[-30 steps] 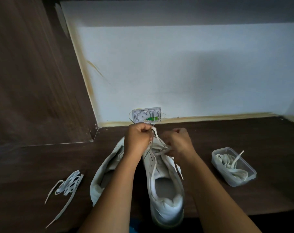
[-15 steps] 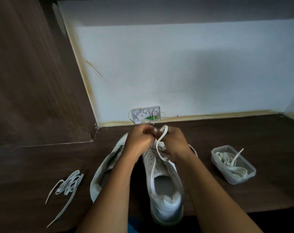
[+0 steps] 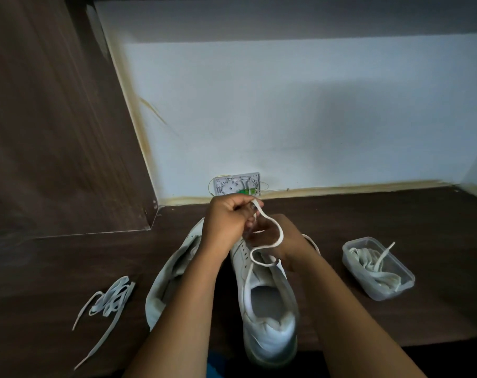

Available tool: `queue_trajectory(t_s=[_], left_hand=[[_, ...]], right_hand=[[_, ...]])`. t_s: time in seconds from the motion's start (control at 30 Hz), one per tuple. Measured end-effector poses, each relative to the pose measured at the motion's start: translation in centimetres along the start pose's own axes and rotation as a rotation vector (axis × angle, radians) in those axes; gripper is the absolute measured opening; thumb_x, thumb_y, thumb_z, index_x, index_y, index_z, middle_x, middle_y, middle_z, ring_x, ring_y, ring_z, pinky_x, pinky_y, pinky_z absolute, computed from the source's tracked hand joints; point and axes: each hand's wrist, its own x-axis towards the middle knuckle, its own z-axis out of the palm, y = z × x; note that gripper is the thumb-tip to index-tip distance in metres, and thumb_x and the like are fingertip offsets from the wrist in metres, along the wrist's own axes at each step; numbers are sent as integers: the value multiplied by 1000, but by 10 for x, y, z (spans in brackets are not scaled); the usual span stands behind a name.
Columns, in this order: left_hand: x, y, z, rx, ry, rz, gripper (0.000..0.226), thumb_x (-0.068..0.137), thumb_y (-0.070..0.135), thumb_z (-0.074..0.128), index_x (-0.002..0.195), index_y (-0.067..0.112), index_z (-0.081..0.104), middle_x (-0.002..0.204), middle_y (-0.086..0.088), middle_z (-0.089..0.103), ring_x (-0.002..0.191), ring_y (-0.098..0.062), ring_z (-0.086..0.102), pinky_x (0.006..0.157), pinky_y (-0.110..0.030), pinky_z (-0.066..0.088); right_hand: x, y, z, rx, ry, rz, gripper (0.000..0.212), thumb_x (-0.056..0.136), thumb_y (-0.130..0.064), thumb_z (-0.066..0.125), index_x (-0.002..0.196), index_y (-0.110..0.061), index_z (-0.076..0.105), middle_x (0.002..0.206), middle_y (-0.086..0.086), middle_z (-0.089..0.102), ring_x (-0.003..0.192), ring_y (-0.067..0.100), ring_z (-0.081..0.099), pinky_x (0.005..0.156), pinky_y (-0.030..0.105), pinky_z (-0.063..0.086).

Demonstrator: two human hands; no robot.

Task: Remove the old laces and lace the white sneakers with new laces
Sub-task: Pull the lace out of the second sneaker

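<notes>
Two white sneakers stand on the dark wooden desk, heels towards me. The right sneaker (image 3: 267, 317) is upright in the middle; the left sneaker (image 3: 172, 274) leans beside it, partly behind my left forearm. My left hand (image 3: 226, 222) pinches a white lace (image 3: 273, 241) above the toe end of the right sneaker. The lace loops over my right hand (image 3: 281, 241), which holds the shoe's upper at the eyelets. My right fingertips are hidden.
A loose bundle of laces (image 3: 109, 298) lies on the desk (image 3: 395, 222) at the left. A clear plastic tub (image 3: 379, 268) with more laces stands at the right. A small white wall box (image 3: 237, 184) sits behind the shoes. A dark wooden panel rises at the left.
My right hand has moved in against my left at the toe end. The lace has been drawn up into a wider loop over my right hand.
</notes>
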Motion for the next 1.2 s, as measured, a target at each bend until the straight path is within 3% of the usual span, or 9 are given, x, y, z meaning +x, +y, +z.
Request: queue_trajectory(t_s=[0.1, 0.27, 0.4, 0.53, 0.73, 0.83, 0.93, 1.0, 1.2], left_hand=[[0, -4, 1, 22, 14, -72, 39, 84, -15, 51, 78, 19, 67, 62, -2, 59, 48, -6, 52, 48, -16, 43], [0, -17, -12, 435, -222, -244, 24, 80, -1, 60, 72, 21, 68, 70, 4, 67, 70, -14, 60, 68, -28, 50], [1, -26, -9, 592, -160, -113, 18, 86, 2, 61, 75, 9, 73, 68, -16, 67, 53, -13, 51, 64, -27, 44], [7, -15, -5, 248, 6, -35, 40, 88, -2, 57, 63, 28, 67, 53, 9, 63, 49, -6, 54, 59, -23, 45], [1, -14, 1, 155, -33, -36, 37, 90, -5, 54, 68, 21, 68, 56, 8, 63, 45, -1, 54, 53, -20, 46], [2, -16, -3, 184, -16, -57, 31, 89, -2, 57, 77, 25, 68, 67, 7, 63, 52, 2, 53, 58, -19, 44], [5, -24, -9, 314, -18, -136, 27, 84, -4, 56, 80, 21, 65, 68, 8, 59, 58, -3, 51, 64, -23, 43], [6, -31, -11, 424, -38, -171, 24, 83, -2, 56, 82, 20, 64, 66, 8, 57, 59, -7, 51, 68, -25, 43], [8, -32, -6, 520, -97, -149, 29, 75, 3, 62, 96, 22, 65, 79, 3, 64, 74, -14, 57, 71, -29, 47]], right_hand=[[4, 10, 11, -18, 155, -30, 13, 64, -14, 69, 54, -12, 61, 51, -6, 57, 54, 2, 49, 57, 27, 40], [9, -10, 4, 680, 216, 208, 31, 88, 4, 55, 59, -4, 63, 58, 11, 55, 50, 21, 52, 53, 26, 45], [12, -7, -1, 751, 242, 292, 27, 88, 0, 58, 64, -6, 68, 67, 15, 59, 57, 25, 53, 64, 39, 42], [8, -6, -4, 636, 148, 324, 13, 71, -2, 63, 84, 1, 65, 69, 17, 50, 59, 21, 48, 56, 28, 39], [6, 7, 7, -85, 132, 93, 37, 78, 1, 62, 48, -20, 66, 48, -5, 61, 51, -1, 52, 56, 23, 42], [10, 9, 12, -289, 151, 102, 17, 82, -9, 61, 68, -4, 70, 71, 14, 68, 69, 20, 61, 61, 28, 41], [9, 2, 6, -518, 85, 179, 23, 87, -10, 50, 74, 4, 63, 95, 23, 66, 92, 34, 61, 67, 32, 38], [5, -1, 2, -603, 36, 216, 29, 94, -11, 43, 102, 5, 66, 111, 20, 63, 106, 33, 58, 79, 32, 43], [7, -3, 3, 298, 292, 235, 24, 80, 2, 50, 78, -6, 72, 81, 20, 69, 75, 30, 63, 69, 46, 54]])
